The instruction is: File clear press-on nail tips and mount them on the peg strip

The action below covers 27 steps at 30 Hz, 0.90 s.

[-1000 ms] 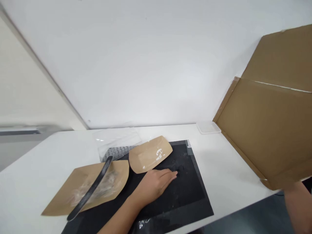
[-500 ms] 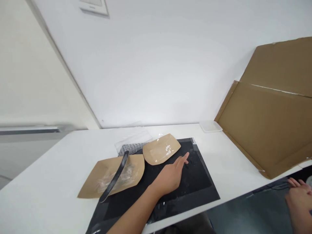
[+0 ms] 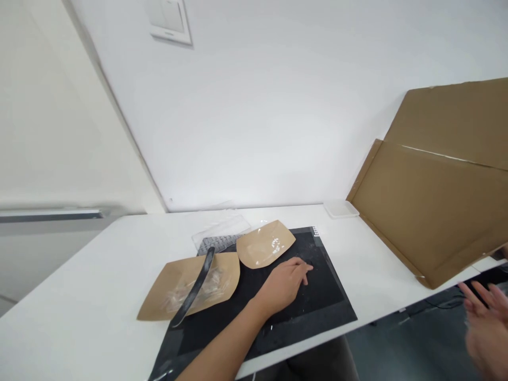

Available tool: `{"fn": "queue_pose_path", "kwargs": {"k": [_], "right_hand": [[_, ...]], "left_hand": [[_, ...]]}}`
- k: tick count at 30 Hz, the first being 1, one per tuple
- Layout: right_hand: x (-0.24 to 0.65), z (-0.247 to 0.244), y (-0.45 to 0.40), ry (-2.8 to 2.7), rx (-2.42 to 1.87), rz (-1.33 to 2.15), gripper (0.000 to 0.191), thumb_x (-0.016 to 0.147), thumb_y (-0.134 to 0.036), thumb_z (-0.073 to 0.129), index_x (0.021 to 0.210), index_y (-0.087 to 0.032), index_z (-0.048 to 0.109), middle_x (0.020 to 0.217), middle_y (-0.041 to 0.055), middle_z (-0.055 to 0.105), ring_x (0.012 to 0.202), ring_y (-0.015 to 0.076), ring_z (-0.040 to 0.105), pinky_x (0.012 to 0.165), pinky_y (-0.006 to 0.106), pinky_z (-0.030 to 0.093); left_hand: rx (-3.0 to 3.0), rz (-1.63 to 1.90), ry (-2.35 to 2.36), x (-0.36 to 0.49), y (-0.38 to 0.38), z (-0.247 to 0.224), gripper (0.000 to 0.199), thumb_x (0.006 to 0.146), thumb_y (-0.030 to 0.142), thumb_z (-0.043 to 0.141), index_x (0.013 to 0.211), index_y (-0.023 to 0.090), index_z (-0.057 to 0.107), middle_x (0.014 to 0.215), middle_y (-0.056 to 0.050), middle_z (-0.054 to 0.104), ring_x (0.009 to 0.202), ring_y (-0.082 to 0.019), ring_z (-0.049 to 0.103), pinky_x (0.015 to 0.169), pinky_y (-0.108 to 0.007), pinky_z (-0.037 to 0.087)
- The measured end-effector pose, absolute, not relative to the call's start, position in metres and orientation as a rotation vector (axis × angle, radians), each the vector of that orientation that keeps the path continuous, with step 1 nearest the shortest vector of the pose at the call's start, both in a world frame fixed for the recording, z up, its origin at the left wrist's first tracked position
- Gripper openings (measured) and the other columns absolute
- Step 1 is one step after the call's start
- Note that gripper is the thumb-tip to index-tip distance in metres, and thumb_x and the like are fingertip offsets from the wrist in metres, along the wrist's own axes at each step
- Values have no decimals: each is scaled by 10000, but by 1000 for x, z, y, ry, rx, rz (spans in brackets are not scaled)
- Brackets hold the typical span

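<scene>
My left hand (image 3: 283, 284) rests low over the black mat (image 3: 321, 293), its fingers bent and close together, fingertips at the mat; anything between them is too small to make out. Out to the right, beyond the table's front edge, my right hand (image 3: 487, 323) is blurred, its fingers apart and nothing visible in it. A brown paper tray (image 3: 262, 246) with small white pieces lies just behind my left hand. Left of it, a larger brown tray (image 3: 159, 296) holds clear plastic bits (image 3: 212, 286), and a dark curved strip (image 3: 194, 290) lies across it.
Clear bags and a patterned grey sheet (image 3: 218, 242) lie behind the trays. A clear shallow container (image 3: 341, 209) sits near the wall. An open cardboard box (image 3: 428, 206) stands at the right of the white table (image 3: 91, 286). A switch (image 3: 170, 20) is on the wall.
The view has shifted slightly. My left hand's fingers, stretched out before, are now more bent toward the mat. My right hand's fingers have spread wider.
</scene>
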State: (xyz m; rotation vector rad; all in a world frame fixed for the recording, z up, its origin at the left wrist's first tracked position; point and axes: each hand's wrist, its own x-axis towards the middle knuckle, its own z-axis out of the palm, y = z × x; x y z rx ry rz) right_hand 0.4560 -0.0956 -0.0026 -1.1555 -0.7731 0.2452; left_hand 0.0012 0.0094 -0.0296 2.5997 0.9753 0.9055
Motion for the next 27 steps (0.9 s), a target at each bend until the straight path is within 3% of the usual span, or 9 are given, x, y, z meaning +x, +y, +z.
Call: {"fn": "queue_pose_path", "kwargs": {"k": [3,6,9,12,15,19,22,27], "right_hand": [[383,23,-50,-886,-1095,333,618,759,-372,843,1358,-384,691,1573,97,550,1426,434,553,1246,745,294],[310,27,-3,-1021,-1153,670,628,817,-398,808,1419,-361,634,1679,53,428,1593,387,324,1231,705,360],[240,28,33,-1019,-1067,1243,560,875,-479,786,1396,-321,658,1660,70,464,1551,348,416,1248,590,401],[182,35,53,-1108,-867,1589,591,926,-583,718,1441,-306,631,1587,95,557,1516,333,471,1273,606,341],[146,38,59,-1332,-625,1733,564,1016,-596,603,1523,-353,552,1656,32,481,1590,246,358,1351,518,163],[126,26,56,-1237,-441,1902,549,1056,-619,488,1559,-400,497,1636,-6,509,1590,211,359,1353,488,177],[121,14,48,-1172,-430,1995,583,1044,-680,427,1562,-419,491,1645,-18,495,1593,207,353,1354,469,184],[126,16,39,-1552,-290,1921,713,1061,-709,269,1646,-318,385,1725,37,357,1635,240,248,1341,498,214]], "left_hand": [[2595,948,998,0,10,-35,643,897,-76,371,1464,168,551,1338,-118,725,1476,-258,518,1184,-527,506],[2603,975,1068,-3,7,-32,858,824,-117,357,1632,173,349,1724,-168,335,1625,-282,277,1266,-580,400],[2605,989,1145,-5,2,-24,862,925,8,440,1708,157,111,1784,-191,118,1658,-323,133,1291,-604,338],[2616,1036,1158,-7,-1,-17,926,1003,274,543,1708,116,-37,1782,-225,58,1659,-380,54,1286,-652,292],[2641,1091,1173,-12,0,-14,1001,1002,466,526,1696,69,-76,1776,-251,29,1653,-417,9,1291,-689,195],[2677,1030,1309,-20,4,-13,1009,1015,672,392,1700,64,-32,1748,-281,168,1636,-436,154,1273,-711,-62],[2651,1014,1500,-24,8,-9,979,1023,718,346,1712,111,9,1709,-270,306,1606,-440,260,1219,-689,-220],[2365,1200,1855,-38,17,-1,840,1073,624,318,1721,167,39,1723,-231,312,1614,-436,237,1228,-680,-198]]}}
